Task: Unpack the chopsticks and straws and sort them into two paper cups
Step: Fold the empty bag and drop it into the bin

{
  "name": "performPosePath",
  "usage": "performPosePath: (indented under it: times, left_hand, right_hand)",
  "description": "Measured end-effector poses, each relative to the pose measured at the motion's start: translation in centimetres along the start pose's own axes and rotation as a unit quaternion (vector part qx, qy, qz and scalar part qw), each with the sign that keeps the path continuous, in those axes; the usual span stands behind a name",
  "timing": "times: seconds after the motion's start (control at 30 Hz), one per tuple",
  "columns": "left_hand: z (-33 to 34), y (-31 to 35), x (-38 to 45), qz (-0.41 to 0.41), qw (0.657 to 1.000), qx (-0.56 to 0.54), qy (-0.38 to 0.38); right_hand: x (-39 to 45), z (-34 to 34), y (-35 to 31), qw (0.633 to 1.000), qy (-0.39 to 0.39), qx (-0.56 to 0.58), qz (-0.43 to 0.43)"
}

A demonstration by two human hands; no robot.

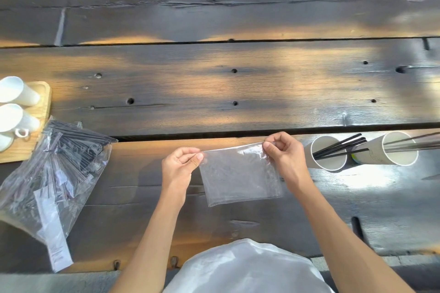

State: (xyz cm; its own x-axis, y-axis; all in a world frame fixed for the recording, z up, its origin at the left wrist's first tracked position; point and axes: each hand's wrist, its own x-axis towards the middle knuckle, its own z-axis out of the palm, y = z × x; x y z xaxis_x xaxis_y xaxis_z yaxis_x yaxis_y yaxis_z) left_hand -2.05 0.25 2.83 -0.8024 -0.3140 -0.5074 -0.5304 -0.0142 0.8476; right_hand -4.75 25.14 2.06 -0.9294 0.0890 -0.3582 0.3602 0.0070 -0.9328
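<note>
i pinch the empty clear bag by its top corners with both hands, long axis crosswise; straw cup sits nearer my right hand, toward the tabletop's right edge.

Head camera looks steeply down, close over the wooden table

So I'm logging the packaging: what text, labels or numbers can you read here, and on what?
None can be read.
White label on the bag of straws: printed, too small and blurred.
Right paper cup: faint coloured print, unreadable.
Clear bag in the hands: no print visible.
</note>
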Motion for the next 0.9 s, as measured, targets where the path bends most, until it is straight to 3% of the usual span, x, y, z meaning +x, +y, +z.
performPosePath:
  times: [0.27,0.43,0.67,0.8,0.9]
  left_hand:
    - [0.2,-0.4,0.1,-0.011,0.998,-0.057,-0.004]
    - [-0.6,-0.9,0.5,-0.027,0.994,-0.102,0.017]
    - [-1.2,-1.7,-0.4,-0.04,0.988,-0.148,0.032]
    - [-1.3,-2.2,-1.8,-0.067,0.982,-0.175,-0.016]
    - [-1.1,-3.1,-3.3,-0.075,0.987,-0.121,-0.078]
  right_hand:
    - [-0.4,0.2,0.3,0.991,-0.011,0.12,0.06]
    - [-1.4,-0.3,0.3,0.983,-0.121,0.057,0.123]
    - [-2.4,-0.2,0.5,0.987,-0.072,0.055,0.134]
    - [-2.8,-0.4,0.2,0.989,-0.064,0.053,0.124]
    - [-2.9,-0.7,0.4,0.988,-0.061,0.067,0.123]
